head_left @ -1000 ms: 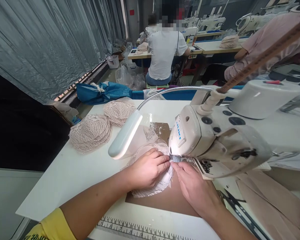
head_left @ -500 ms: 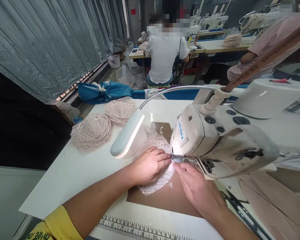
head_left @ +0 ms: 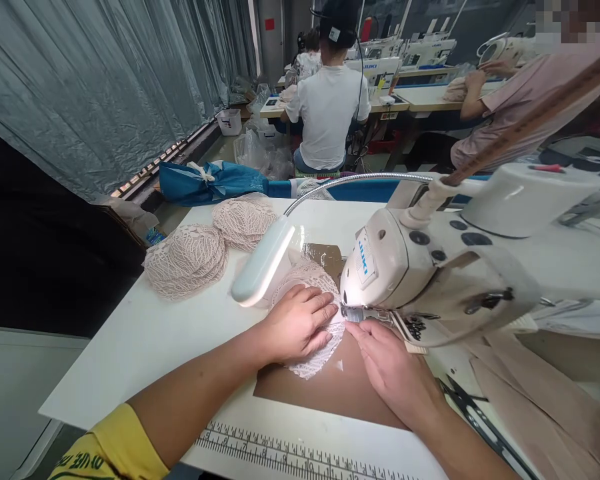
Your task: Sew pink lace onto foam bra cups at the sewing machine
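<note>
A pale pink lace piece (head_left: 311, 367) lies beside the needle of the white sewing machine (head_left: 387, 257), on a brown sheet (head_left: 325, 393). Flat across the lace rests my left hand (head_left: 300, 323), its fingers slightly spread. My right hand (head_left: 393, 363) pinches the edge of the lace, thumb and forefinger close to the presser foot (head_left: 354, 315). The needle tip and the lace under the foot are hidden. A small white scrap (head_left: 339, 365) lies on the brown sheet.
Two stacks of lace pieces (head_left: 186, 261) stand at the table's back left. A lamp head (head_left: 263, 263) hangs left of the machine. Black scissors (head_left: 480, 420) and beige fabric (head_left: 540, 393) lie to the right. A printed ruler (head_left: 290, 457) runs along the front. Two co-workers sit farther back.
The lace has turned and shifted slightly up under my left hand. My left fingers have spread and drawn back a little from the presser foot. My right hand stays almost in place.
</note>
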Demonstrator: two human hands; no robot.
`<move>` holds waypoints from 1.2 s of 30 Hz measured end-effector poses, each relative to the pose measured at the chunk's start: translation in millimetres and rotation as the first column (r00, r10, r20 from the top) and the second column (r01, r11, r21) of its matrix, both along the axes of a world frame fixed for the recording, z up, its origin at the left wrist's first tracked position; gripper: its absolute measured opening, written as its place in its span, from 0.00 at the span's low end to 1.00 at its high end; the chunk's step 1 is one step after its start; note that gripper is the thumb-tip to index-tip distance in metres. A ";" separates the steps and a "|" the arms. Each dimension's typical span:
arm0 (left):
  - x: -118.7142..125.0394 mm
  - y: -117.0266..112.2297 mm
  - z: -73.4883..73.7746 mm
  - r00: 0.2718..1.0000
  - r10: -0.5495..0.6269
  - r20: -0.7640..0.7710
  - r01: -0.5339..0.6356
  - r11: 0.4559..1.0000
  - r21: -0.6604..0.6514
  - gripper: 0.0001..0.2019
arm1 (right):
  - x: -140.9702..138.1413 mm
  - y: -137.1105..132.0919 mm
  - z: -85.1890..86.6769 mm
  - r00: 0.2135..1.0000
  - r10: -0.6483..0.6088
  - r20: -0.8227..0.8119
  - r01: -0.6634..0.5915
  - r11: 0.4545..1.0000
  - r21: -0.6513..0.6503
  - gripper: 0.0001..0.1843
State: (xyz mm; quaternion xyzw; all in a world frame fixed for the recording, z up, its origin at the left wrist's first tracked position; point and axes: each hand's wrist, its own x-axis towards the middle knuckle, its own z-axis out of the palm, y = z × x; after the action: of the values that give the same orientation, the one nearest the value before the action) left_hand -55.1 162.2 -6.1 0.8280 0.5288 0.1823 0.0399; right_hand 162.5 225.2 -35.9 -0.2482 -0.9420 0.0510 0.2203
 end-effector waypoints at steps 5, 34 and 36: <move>-5.0 -9.3 8.4 0.998 -0.059 0.018 0.060 0.998 -0.030 0.21 | 3.9 -2.0 6.2 1.000 -0.030 -0.008 0.030 1.000 -0.006 0.20; 4.1 -5.1 7.4 0.983 -0.140 -0.121 0.131 0.988 -0.083 0.19 | -7.0 -8.5 8.8 0.999 -0.039 0.031 0.033 0.984 0.178 0.24; 4.9 -5.6 8.3 0.985 -0.133 -0.110 0.125 0.989 -0.080 0.19 | -6.8 -8.0 8.0 0.998 -0.061 0.034 0.053 0.981 0.186 0.23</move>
State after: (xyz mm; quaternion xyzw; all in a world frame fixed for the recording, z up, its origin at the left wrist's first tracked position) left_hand -50.2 156.7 2.1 0.8677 0.4817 0.1120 0.0510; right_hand 155.7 217.3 -28.0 -0.2545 -0.9392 -0.0480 0.2253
